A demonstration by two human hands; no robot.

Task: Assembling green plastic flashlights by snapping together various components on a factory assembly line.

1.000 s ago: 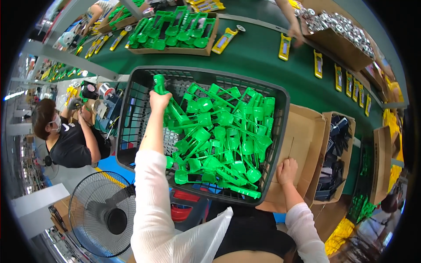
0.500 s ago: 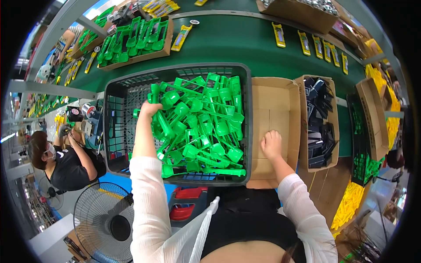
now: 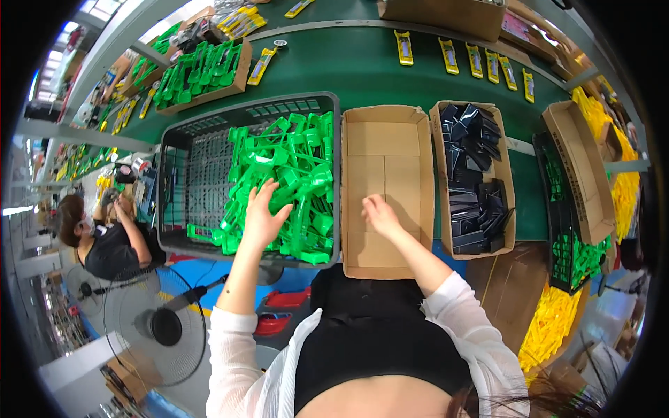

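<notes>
Bright green plastic handle-like parts (image 3: 286, 160) lie in a jumbled heap in a black plastic crate (image 3: 337, 174), mostly in its right part. My left hand (image 3: 263, 216) is over the near side of this heap, fingers spread and nothing held; whether the fingertips touch the parts I cannot tell. To the right of the crate stands a shallow cardboard box (image 3: 387, 150) with its bare bottom showing. Over that box my right hand (image 3: 381, 214) hovers with fingers loosely bent and apart, holding nothing.
A cardboard box of black flat parts (image 3: 477, 174) stands further right. Behind lies a green workbench (image 3: 334, 63) with yellow-packed items (image 3: 449, 57) and a box of green parts (image 3: 202, 73). A standing fan (image 3: 166, 326) and a seated person (image 3: 111, 244) are at left.
The view has shifted, so the crate appears further left. My left hand has come from the crate's left side, where it gripped green parts, toward the near middle, and opened. My right hand's fingers have loosened.
</notes>
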